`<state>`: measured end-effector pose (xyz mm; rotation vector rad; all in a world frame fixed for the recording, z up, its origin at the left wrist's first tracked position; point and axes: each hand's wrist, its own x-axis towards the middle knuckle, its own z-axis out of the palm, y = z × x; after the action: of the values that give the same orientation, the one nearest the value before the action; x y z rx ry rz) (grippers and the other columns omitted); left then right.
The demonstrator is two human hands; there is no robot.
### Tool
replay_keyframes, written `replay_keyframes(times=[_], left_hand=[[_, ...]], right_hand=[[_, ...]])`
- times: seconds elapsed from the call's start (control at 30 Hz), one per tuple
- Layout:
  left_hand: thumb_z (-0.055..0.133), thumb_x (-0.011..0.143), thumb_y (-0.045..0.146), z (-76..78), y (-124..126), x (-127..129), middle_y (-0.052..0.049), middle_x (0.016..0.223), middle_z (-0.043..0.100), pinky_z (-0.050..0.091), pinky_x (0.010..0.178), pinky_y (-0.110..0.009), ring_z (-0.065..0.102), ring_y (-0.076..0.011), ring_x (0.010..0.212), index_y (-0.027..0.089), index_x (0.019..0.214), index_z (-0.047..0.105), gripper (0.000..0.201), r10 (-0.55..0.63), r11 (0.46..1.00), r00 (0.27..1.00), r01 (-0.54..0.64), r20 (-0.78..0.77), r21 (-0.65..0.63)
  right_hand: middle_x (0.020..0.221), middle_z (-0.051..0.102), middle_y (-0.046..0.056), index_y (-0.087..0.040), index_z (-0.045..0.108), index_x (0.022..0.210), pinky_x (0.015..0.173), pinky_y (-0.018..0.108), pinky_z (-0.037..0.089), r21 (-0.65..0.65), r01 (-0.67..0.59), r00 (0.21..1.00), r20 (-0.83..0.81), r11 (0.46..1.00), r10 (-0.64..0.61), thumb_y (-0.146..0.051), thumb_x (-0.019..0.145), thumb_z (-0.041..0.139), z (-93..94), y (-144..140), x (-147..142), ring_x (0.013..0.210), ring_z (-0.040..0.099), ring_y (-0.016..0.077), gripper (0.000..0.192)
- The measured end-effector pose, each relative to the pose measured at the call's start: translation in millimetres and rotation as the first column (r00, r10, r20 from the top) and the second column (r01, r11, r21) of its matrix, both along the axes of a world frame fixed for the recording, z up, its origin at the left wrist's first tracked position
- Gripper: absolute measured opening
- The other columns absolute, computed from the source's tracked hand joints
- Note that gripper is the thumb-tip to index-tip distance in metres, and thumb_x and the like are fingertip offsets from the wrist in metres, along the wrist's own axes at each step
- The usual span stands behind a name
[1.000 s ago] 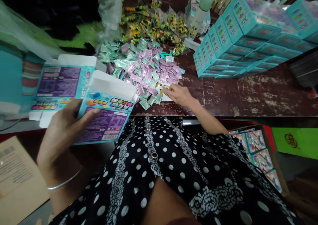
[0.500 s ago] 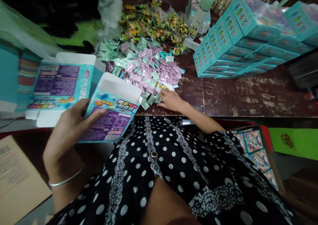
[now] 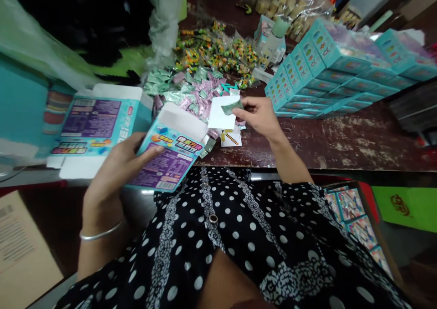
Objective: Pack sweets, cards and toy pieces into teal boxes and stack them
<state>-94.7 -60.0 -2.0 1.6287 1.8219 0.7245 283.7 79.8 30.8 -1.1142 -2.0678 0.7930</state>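
My left hand [image 3: 111,168] is closed around a teal and purple printed carton [image 3: 169,156], its white end flap raised toward the sachets. Between the thumb and fingers of my right hand [image 3: 261,118] is a small green sachet [image 3: 232,108], pinched together with a blank white card [image 3: 217,118]. Just below that card lies another card [image 3: 232,139] with a picture of a pickaxe. Behind both hands spreads a heap of pink and green sachets [image 3: 191,93]. A second carton [image 3: 90,122] of the same print lies left of my left hand, flaps out.
Clear bags of orange, green and black pieces [image 3: 218,49] lie behind the sachets. Stacked teal boxes [image 3: 327,72] stand at the right on the dark worn table [image 3: 307,149], beside a green-capped bottle [image 3: 273,40]. Cardboard boxes [image 3: 27,245] sit below.
My right hand has risen from the near edge of the sachet pile, lifting a green sachet and a white card. The pickaxe card now shows. My left hand keeps holding the carton.
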Motion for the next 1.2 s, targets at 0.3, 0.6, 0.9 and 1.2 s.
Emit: replay_keyframes(times=[0.3, 0.6, 0.9, 1.2], left_hand=[[0.081, 0.092, 0.072, -9.8, 29.6, 23.5, -0.012, 0.116, 0.083, 0.055, 0.074, -0.032, 0.071, -0.0258, 0.092, 0.015, 0.123, 0.078, 0.065, -0.166, 0.984, 0.890, 0.175, 0.426, 0.018], [0.086, 0.091, 0.067, -24.6, 25.4, 11.4, -0.013, 0.124, 0.084, 0.058, 0.076, -0.035, 0.073, -0.0258, 0.091, 0.013, 0.135, 0.078, 0.070, -0.063, 0.980, 0.822, 0.157, 0.565, -0.119], [0.085, 0.091, 0.068, -19.3, 32.6, 29.2, -0.010, 0.116, 0.083, 0.059, 0.078, -0.035, 0.073, -0.0262, 0.093, 0.011, 0.128, 0.078, 0.069, -0.077, 0.988, 0.823, 0.138, 0.563, -0.066], [0.090, 0.081, 0.082, -32.8, 37.5, 53.2, -0.014, 0.119, 0.086, 0.064, 0.085, -0.041, 0.080, -0.0360, 0.104, 0.018, 0.121, 0.084, 0.076, 0.011, 1.000, 0.793, -0.023, 0.610, 0.013]], right_hand=[[0.073, 0.055, -0.002, -0.019, 0.060, 0.075, 0.075, 0.031, 0.035, 0.008, -0.335, 0.922, 0.207, 0.942, 0.327, -0.039, 0.094, 0.076, 50.1, 15.9, -45.5, 0.077, 0.046, 0.0134, 0.032], [0.074, 0.054, -0.002, -0.021, 0.058, 0.078, 0.076, 0.032, 0.029, 0.074, -0.461, 0.784, 0.501, 0.884, 0.367, -0.024, 0.091, 0.069, 76.3, 44.9, -44.8, 0.077, 0.042, 0.0144, 0.018], [0.081, 0.061, -0.001, -0.019, 0.065, 0.093, 0.077, 0.030, 0.035, -0.075, -0.604, 0.597, 0.616, 0.793, 0.513, -0.018, 0.093, 0.074, 80.2, 51.8, -73.2, 0.080, 0.050, 0.0148, 0.009], [0.104, 0.077, 0.005, -0.019, 0.065, 0.135, 0.083, 0.031, 0.058, -0.075, -0.358, 0.878, 0.311, 0.931, 0.363, -0.027, 0.108, 0.064, 60.6, 94.9, -66.9, 0.087, 0.072, 0.0175, 0.028]])
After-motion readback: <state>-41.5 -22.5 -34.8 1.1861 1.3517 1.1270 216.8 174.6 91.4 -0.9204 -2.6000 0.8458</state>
